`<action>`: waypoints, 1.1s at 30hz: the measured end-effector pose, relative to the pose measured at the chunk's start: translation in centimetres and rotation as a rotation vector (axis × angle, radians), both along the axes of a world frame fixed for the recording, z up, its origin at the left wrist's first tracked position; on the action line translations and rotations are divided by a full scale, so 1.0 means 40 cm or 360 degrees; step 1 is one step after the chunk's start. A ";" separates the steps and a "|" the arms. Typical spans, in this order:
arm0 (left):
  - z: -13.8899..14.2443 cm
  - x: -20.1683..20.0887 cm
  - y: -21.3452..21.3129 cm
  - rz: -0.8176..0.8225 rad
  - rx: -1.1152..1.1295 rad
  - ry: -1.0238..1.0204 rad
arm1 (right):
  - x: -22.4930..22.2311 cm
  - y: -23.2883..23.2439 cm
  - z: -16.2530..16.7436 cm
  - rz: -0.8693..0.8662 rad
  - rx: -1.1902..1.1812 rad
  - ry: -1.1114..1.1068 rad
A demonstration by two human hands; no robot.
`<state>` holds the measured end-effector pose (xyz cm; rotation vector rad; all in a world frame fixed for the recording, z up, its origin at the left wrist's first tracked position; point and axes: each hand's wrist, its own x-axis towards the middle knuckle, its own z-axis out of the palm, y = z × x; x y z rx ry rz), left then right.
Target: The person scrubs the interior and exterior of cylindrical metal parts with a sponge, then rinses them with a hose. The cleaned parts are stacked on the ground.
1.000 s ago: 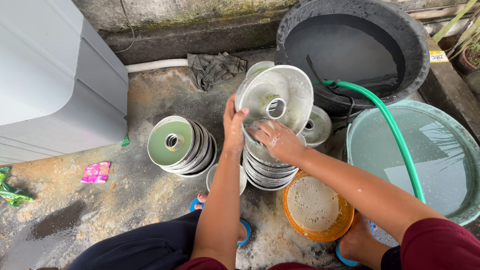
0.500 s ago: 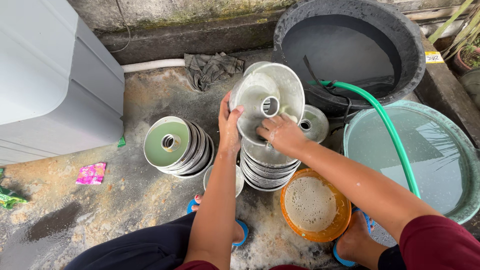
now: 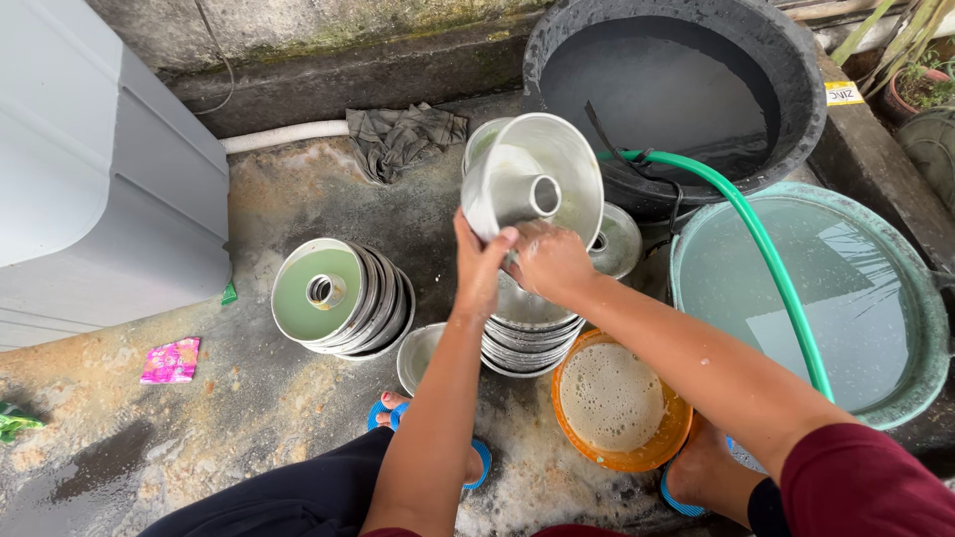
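Gripping shiny metal tube pan (image 3: 532,184), both hands: left hand (image 3: 480,268), right hand (image 3: 550,261).

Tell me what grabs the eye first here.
At centre, the left hand and right hand hold a tilted metal tube cake pan above a stack of pans. An orange bowl of suds sits below right, and a green hose arcs over the teal water basin.
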<state>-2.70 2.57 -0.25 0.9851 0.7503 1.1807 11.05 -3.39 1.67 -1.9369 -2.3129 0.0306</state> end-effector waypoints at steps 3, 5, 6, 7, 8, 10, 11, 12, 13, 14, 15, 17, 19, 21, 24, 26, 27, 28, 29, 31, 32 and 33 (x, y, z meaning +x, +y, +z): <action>0.010 0.000 -0.004 0.0045 -0.0138 -0.0199 | -0.015 -0.005 -0.008 0.0205 0.0369 0.0202; 0.021 -0.023 0.013 -0.0008 0.0024 -0.0313 | -0.012 -0.010 -0.008 0.0473 0.0626 0.0065; 0.025 -0.036 0.021 -0.0028 0.0111 -0.0365 | -0.007 -0.014 -0.006 0.0543 0.0674 -0.0085; 0.026 -0.034 0.021 -0.0005 0.0077 -0.0350 | -0.001 -0.010 -0.001 0.0612 0.0729 -0.0239; 0.028 -0.039 0.024 0.0021 0.0037 -0.0333 | 0.006 -0.008 0.004 0.0551 0.0590 -0.0200; 0.027 -0.029 0.016 0.0032 0.0062 -0.0222 | 0.009 0.002 0.018 0.0422 0.0314 -0.0120; 0.025 -0.013 0.003 0.0016 0.0122 -0.0134 | 0.002 0.004 0.023 0.0187 0.0223 0.0082; 0.025 0.001 -0.008 -0.0001 0.0179 -0.0048 | -0.005 0.006 0.029 -0.0050 0.0127 0.0280; 0.028 0.001 -0.009 -0.0008 0.0121 -0.0089 | -0.014 0.001 0.033 -0.0284 0.0031 0.0478; 0.030 0.007 -0.013 -0.0013 0.0071 -0.0126 | -0.022 -0.003 0.037 -0.0041 0.0303 0.0396; 0.035 0.004 -0.010 -0.0020 0.0021 -0.0168 | -0.026 -0.012 0.041 0.0204 0.0571 0.0304; 0.047 -0.016 0.006 -0.0023 0.0065 -0.0246 | -0.024 -0.025 0.050 0.0497 0.0791 0.0069; 0.056 -0.024 0.015 -0.0020 -0.0005 -0.0279 | -0.011 -0.029 0.061 0.0591 0.0725 -0.0200; 0.059 -0.023 0.015 -0.0009 -0.0200 -0.0260 | -0.001 -0.023 0.074 0.0378 0.0233 -0.0137; 0.046 0.011 -0.014 -0.0078 0.0039 -0.0127 | -0.014 -0.016 0.096 -0.0039 -0.0013 0.0273; 0.038 0.012 -0.017 -0.0024 -0.0096 -0.0115 | -0.029 -0.026 0.112 0.0084 0.0076 0.0609; 0.034 0.006 -0.014 -0.0001 -0.0166 -0.0117 | -0.028 -0.032 0.121 0.0358 0.0148 0.0743; 0.032 -0.005 -0.006 -0.0033 -0.0096 -0.0212 | -0.022 -0.039 0.129 0.0640 0.0211 0.0876; 0.032 -0.027 0.009 -0.0065 -0.0021 -0.0304 | -0.005 -0.038 0.137 0.0647 -0.0054 0.0642; 0.034 -0.059 0.039 -0.0117 0.0087 -0.0248 | 0.063 -0.020 0.154 0.0649 -0.0574 0.0161; 0.035 -0.068 0.049 -0.0137 0.0118 -0.0091 | 0.103 0.003 0.157 0.0707 -0.0545 -0.0255; 0.037 -0.070 0.056 -0.0162 0.0155 0.0067 | 0.149 0.032 0.157 0.0749 -0.0501 -0.0671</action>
